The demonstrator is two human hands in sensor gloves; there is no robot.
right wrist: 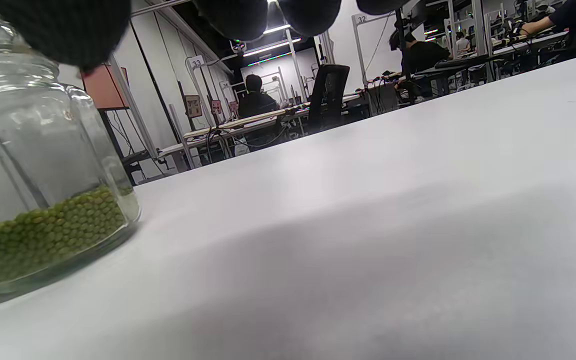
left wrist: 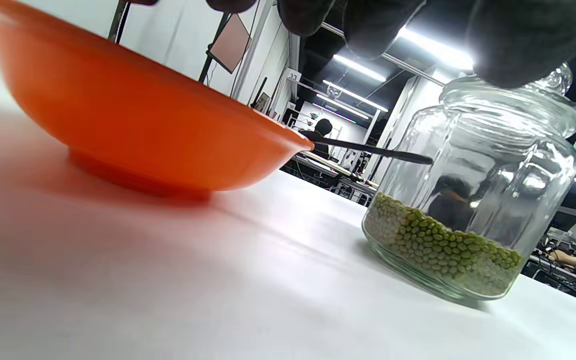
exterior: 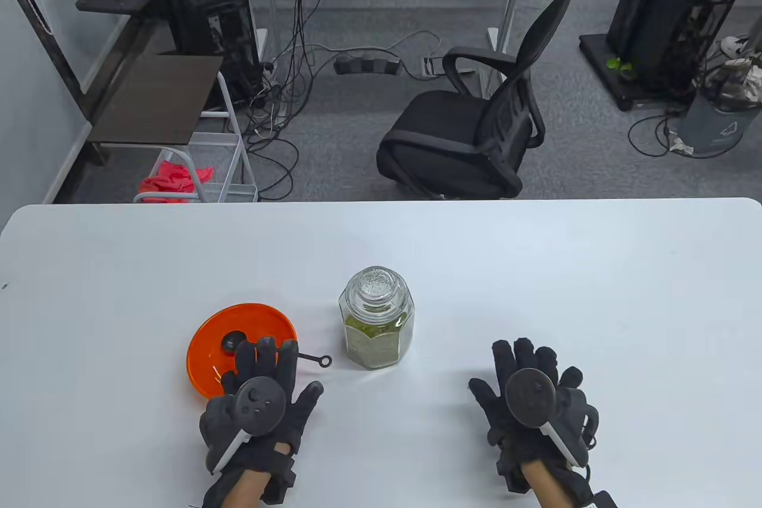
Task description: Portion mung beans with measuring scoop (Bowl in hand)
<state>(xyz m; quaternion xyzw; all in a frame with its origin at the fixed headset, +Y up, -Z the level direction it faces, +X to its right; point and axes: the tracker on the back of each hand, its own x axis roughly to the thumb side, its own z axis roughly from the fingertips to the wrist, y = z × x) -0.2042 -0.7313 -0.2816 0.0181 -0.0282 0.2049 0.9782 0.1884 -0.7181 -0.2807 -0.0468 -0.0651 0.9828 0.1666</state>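
Note:
An orange bowl [exterior: 238,323] stands on the white table [exterior: 536,270], left of centre. A black measuring scoop [exterior: 233,343] lies in it, its handle [exterior: 314,360] sticking out over the right rim. A lidded glass jar [exterior: 376,317] with green mung beans [left wrist: 438,250] in its bottom stands to the bowl's right. My left hand [exterior: 262,389] lies flat and open, fingers over the bowl's near rim, holding nothing. My right hand [exterior: 530,395] lies flat and open on the table, right of the jar and apart from it. The bowl [left wrist: 133,115] and jar [left wrist: 473,190] show close in the left wrist view.
The jar [right wrist: 33,165] stands at the left of the right wrist view, with bare table beyond it. A black office chair [exterior: 476,115] stands on the floor behind the table's far edge, and a wire rack [exterior: 202,168] stands at the far left.

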